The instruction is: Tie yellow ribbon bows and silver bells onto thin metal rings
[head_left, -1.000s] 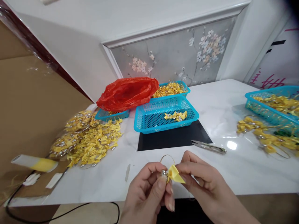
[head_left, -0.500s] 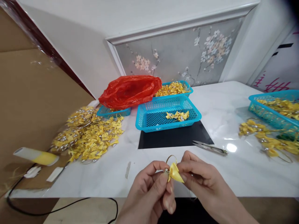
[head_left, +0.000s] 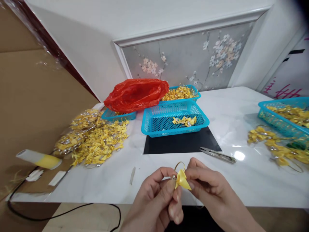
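From my head view, I pinch a small yellow ribbon bow (head_left: 182, 179) between both hands above the near edge of the white table (head_left: 241, 180): my left hand (head_left: 156, 201) grips its silver end, my right hand (head_left: 212, 193) clasps the ribbon, gold loop upward.

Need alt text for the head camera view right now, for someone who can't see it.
Two bare hands, left hand and right hand, pinch a small yellow ribbon bow with a gold loop above a white table. Behind lie snips, a blue basket and a bow pile.
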Action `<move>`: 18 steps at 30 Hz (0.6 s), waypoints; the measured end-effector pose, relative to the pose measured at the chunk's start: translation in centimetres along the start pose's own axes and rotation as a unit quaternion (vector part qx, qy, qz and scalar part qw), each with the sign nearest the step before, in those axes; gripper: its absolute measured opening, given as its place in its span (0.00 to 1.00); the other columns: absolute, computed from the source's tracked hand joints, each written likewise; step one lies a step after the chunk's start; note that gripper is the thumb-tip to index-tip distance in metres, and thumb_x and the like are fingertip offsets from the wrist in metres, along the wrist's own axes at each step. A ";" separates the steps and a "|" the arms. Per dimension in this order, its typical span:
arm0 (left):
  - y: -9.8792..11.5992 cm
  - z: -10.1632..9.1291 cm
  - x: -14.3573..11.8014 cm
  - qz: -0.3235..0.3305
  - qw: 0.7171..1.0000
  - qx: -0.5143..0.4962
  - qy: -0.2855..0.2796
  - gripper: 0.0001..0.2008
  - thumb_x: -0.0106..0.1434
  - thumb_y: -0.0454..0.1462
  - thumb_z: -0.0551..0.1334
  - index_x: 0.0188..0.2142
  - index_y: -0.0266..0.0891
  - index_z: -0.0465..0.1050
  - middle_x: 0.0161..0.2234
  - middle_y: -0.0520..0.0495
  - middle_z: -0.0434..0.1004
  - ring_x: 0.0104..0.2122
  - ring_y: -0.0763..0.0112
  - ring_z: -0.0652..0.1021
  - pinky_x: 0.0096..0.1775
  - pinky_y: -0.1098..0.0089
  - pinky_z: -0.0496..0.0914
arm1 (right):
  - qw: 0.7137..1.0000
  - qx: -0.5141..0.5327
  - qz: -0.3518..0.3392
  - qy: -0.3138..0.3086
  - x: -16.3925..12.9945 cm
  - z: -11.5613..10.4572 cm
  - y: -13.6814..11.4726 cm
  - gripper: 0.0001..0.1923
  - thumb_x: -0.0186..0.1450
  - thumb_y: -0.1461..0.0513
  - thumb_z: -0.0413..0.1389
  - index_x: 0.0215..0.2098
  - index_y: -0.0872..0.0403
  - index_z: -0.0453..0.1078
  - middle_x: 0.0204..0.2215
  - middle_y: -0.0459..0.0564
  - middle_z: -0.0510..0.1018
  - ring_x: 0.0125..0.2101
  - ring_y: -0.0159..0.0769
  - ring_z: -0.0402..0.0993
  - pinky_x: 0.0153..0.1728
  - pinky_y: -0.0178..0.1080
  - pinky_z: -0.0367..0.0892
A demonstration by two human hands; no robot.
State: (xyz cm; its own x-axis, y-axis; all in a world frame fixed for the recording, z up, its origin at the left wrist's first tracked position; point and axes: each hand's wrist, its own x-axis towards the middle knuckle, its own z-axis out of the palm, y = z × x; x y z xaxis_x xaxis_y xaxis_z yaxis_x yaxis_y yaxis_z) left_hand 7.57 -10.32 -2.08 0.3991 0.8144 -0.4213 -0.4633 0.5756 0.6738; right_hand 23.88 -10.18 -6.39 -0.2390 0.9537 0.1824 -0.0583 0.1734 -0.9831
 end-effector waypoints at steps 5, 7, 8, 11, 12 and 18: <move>0.1 0.2 0.0 0.000 1.000 0.003 0.004 0.10 0.56 0.37 0.73 0.35 0.36 0.76 0.20 0.55 0.74 0.16 0.85 0.66 0.22 0.79 0.66 | 1.000 0.010 0.007 0.018 0.0 0.3 0.4 0.10 0.68 0.61 0.54 0.32 0.49 0.76 0.26 0.43 0.61 0.28 0.32 0.62 0.27 0.33 0.59; 0.0 0.3 0.0 0.012 1.000 0.018 0.011 0.09 0.57 0.36 0.72 0.35 0.36 0.76 0.20 0.55 0.74 0.15 0.85 0.66 0.22 0.79 0.67 | 1.000 -0.006 -0.003 0.024 -0.2 0.2 0.5 0.09 0.68 0.62 0.54 0.32 0.48 0.76 0.26 0.43 0.61 0.28 0.32 0.63 0.27 0.33 0.60; 0.0 0.3 0.0 0.023 0.999 0.029 0.015 0.08 0.57 0.36 0.72 0.35 0.36 0.76 0.20 0.55 0.74 0.15 0.85 0.66 0.22 0.79 0.67 | 0.999 -0.020 -0.011 0.026 -0.3 0.2 0.6 0.09 0.68 0.62 0.54 0.33 0.48 0.76 0.26 0.43 0.61 0.28 0.32 0.63 0.27 0.33 0.60; -0.4 0.2 0.0 0.069 0.995 0.064 0.024 0.09 0.56 0.38 0.72 0.34 0.36 0.77 0.20 0.55 0.75 0.15 0.85 0.67 0.21 0.79 0.67 | 0.996 -0.073 -0.041 0.030 -0.6 0.0 0.5 0.10 0.69 0.62 0.53 0.34 0.48 0.76 0.26 0.43 0.62 0.28 0.32 0.64 0.27 0.33 0.61; -0.6 0.1 0.0 0.083 0.993 0.075 0.025 0.10 0.56 0.39 0.72 0.34 0.36 0.77 0.19 0.55 0.74 0.15 0.84 0.68 0.21 0.79 0.67 | 0.995 -0.085 -0.051 0.033 -0.7 -0.1 0.5 0.10 0.70 0.62 0.52 0.35 0.47 0.76 0.26 0.43 0.63 0.28 0.32 0.64 0.27 0.33 0.61; -0.9 -0.1 0.0 0.089 0.990 0.105 0.031 0.11 0.56 0.42 0.72 0.34 0.37 0.77 0.19 0.55 0.74 0.14 0.84 0.67 0.21 0.80 0.66 | 0.994 -0.073 -0.065 0.041 -0.8 0.1 0.7 0.10 0.69 0.61 0.53 0.31 0.50 0.74 0.25 0.44 0.62 0.27 0.32 0.64 0.25 0.33 0.62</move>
State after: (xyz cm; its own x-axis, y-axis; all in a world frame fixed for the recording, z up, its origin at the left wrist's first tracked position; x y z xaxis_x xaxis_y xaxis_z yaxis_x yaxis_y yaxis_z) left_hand 7.94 -10.81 -2.78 0.2727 0.9087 -0.3160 -0.3447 0.3990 0.8497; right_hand 23.92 -10.82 -7.22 -0.1577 0.9368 0.3122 0.0599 0.3247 -0.9439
